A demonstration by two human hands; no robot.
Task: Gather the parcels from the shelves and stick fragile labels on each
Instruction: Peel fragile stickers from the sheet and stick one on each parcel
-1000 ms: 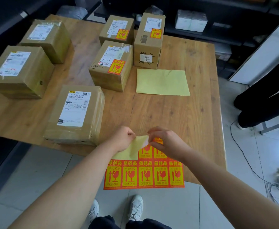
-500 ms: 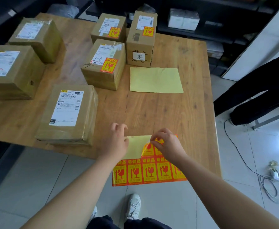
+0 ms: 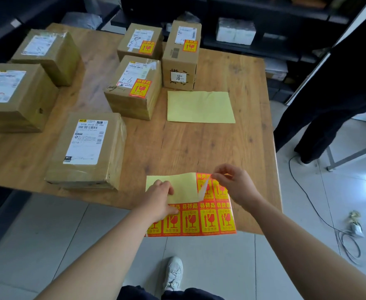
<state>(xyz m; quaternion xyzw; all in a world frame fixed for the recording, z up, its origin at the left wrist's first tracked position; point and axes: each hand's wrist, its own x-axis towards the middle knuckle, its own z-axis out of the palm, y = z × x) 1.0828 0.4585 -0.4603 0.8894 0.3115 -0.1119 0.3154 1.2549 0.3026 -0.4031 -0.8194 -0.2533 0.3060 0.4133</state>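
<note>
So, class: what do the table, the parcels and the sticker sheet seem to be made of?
Table: wood or wood-look laminate, matt, grain and knots visible.
Parcels: brown cardboard, partly wrapped in shiny clear tape.
Sticker sheet: glossy printed paper or film on pale yellow backing.

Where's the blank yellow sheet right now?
In the head view, the yellow sheet lies flat on the table, right of centre, just in front of the tall box and right of the labelled box.

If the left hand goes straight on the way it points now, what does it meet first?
Probably only bare backing paper, then table. The left hand points up-table; the 1-6 parcel looks first in line, though depth is unclear.
</note>
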